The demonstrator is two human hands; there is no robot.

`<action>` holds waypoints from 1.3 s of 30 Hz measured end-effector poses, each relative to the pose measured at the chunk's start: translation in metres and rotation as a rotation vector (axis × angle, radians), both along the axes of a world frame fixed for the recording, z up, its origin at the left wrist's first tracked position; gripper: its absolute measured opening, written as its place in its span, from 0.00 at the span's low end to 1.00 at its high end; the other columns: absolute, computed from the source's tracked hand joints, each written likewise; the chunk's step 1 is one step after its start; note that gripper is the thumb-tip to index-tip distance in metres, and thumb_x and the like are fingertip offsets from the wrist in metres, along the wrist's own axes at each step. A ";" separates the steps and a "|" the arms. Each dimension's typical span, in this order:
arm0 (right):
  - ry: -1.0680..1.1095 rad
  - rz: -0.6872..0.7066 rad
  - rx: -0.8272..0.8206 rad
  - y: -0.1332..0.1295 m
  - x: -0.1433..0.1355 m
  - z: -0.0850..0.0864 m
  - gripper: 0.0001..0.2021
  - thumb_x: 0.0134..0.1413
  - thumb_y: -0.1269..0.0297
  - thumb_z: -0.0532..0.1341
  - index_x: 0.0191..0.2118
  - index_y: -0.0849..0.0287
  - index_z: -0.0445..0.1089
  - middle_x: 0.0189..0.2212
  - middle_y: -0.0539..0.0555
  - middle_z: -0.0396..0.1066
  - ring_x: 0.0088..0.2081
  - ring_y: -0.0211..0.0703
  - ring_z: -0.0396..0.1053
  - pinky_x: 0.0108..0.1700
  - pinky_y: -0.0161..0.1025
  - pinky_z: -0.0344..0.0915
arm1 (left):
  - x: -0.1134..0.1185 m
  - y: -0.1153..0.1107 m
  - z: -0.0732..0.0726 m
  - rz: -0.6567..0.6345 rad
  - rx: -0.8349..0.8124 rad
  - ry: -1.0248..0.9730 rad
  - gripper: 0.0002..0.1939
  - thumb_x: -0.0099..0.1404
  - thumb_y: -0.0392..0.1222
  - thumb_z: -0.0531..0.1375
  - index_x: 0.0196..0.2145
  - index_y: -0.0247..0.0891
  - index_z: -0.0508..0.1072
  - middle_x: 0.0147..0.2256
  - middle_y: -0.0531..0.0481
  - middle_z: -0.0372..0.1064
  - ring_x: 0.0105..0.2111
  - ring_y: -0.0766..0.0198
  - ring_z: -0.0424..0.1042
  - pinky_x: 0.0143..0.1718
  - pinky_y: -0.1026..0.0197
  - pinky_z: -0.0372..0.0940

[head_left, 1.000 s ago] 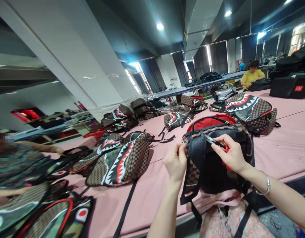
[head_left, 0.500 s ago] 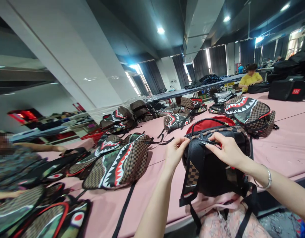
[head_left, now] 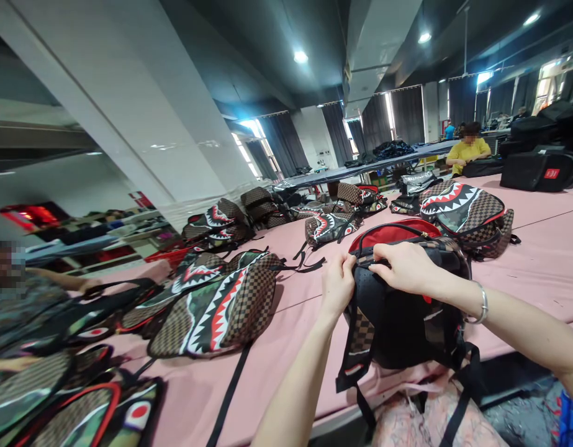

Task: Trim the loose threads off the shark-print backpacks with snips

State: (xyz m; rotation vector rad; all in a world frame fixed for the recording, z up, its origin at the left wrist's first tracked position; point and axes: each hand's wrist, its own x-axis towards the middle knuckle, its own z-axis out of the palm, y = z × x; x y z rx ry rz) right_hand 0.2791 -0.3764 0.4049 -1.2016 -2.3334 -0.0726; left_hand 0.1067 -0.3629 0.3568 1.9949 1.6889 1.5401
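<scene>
A black and brown-checkered backpack point(head_left: 398, 335) stands at the edge of the pink table, its back panel and straps toward me. Its top is unzipped, and the red lining point(head_left: 383, 233) shows. My left hand point(head_left: 338, 282) grips the upper left edge of the backpack, fingers closed on it near the strap's top. A short way to the right, my right hand point(head_left: 402, 267) is closed on the top edge, thumb on the near side. In the earlier view a small dark tool lay in the right fingers; now those fingertips hide whatever is in them.
Several shark-mouth backpacks point(head_left: 225, 307) lie on the pink table point(head_left: 290, 335) to the left and behind. Another large backpack point(head_left: 467, 214) sits at the right, near black bags point(head_left: 537, 167). One co-worker point(head_left: 16, 304) handles bags at far left; a person in yellow point(head_left: 467, 152) sits at the back.
My right hand has slid left along the top edge, closer to my left hand, and turned knuckles up. The left fingers have curled in more. The backpack has stayed in place.
</scene>
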 end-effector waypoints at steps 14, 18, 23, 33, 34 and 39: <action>0.505 0.104 -0.106 0.013 0.019 -0.007 0.09 0.53 0.59 0.56 0.30 0.58 0.66 0.27 0.49 0.71 0.27 0.36 0.65 0.31 0.33 0.56 | -0.003 -0.026 0.005 -0.240 0.164 -0.110 0.20 0.64 0.52 0.45 0.21 0.38 0.62 0.22 0.51 0.60 0.26 0.64 0.63 0.32 0.61 0.61; 0.694 0.134 -0.149 0.014 0.028 -0.015 0.10 0.52 0.58 0.55 0.29 0.59 0.66 0.25 0.48 0.69 0.26 0.35 0.64 0.30 0.32 0.56 | 0.005 -0.035 0.010 -0.254 0.268 0.406 0.22 0.53 0.53 0.61 0.43 0.41 0.68 0.43 0.44 0.65 0.45 0.56 0.64 0.47 0.53 0.60; 0.795 0.118 -0.181 0.014 0.029 -0.022 0.11 0.53 0.56 0.55 0.31 0.60 0.66 0.21 0.46 0.66 0.22 0.33 0.60 0.27 0.31 0.55 | 0.026 -0.026 0.006 -0.126 0.327 0.645 0.13 0.57 0.43 0.59 0.42 0.42 0.70 0.43 0.43 0.67 0.43 0.55 0.65 0.43 0.53 0.61; 0.659 0.024 -0.045 0.002 0.034 -0.039 0.08 0.51 0.60 0.58 0.34 0.58 0.65 0.30 0.50 0.71 0.27 0.36 0.66 0.29 0.32 0.57 | 0.032 -0.014 0.009 0.136 0.263 0.228 0.06 0.62 0.38 0.52 0.28 0.38 0.66 0.27 0.51 0.69 0.27 0.65 0.67 0.31 0.64 0.60; 0.614 0.016 -0.027 0.001 0.034 -0.041 0.07 0.51 0.60 0.57 0.35 0.58 0.65 0.30 0.50 0.71 0.27 0.36 0.67 0.29 0.32 0.57 | 0.032 -0.014 0.009 0.150 0.241 0.186 0.06 0.62 0.39 0.52 0.27 0.38 0.66 0.27 0.52 0.69 0.27 0.65 0.68 0.30 0.64 0.59; 0.419 0.034 0.052 -0.002 0.036 -0.048 0.07 0.56 0.62 0.54 0.34 0.57 0.66 0.28 0.50 0.71 0.28 0.36 0.68 0.29 0.31 0.55 | 0.032 -0.013 0.008 0.147 0.185 0.054 0.06 0.61 0.41 0.53 0.28 0.39 0.65 0.27 0.53 0.70 0.26 0.66 0.69 0.30 0.64 0.60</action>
